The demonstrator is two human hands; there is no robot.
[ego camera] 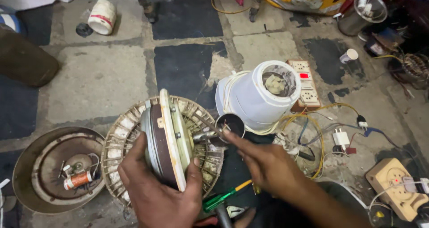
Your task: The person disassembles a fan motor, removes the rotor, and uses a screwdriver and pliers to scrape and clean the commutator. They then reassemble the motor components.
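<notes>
Cream-painted metal, chipped and grimy, makes up the round fan motor housing point(167, 138) that the left hand point(156, 188) grips on edge from below, fingers and thumb wrapped around its rim so the disc stands nearly upright over the floor. Behind it sits a ring-shaped stator core with pale, dusty winding slots point(120, 129), just touching or very close to the housing; which cannot be told. The right hand point(263, 161) pinches a thin dark metal rod-like tool point(208, 123) between fingertips and points its tip at the short steel shaft point(203, 135) in the housing's centre.

To do this probing well, the gripping hand should keep the disc steady and squarely turned toward the eyes, while the tool works with light pressure so it does not slip off the smooth shaft into the brittle windings.

Near the shaft lies a small black round cup point(231, 123), and beyond it a white plastic cylindrical mixer base point(263, 94) wrapped with white cord. A rusty brown bowl-shaped metal cover point(40, 165) lies to the left, holding an orange capacitor point(78, 179). A green-handled screwdriver point(219, 200) rests below the hands, with tangled yellow and blue wires point(313, 125) on the cracked grey stone floor point(98, 76)
</notes>
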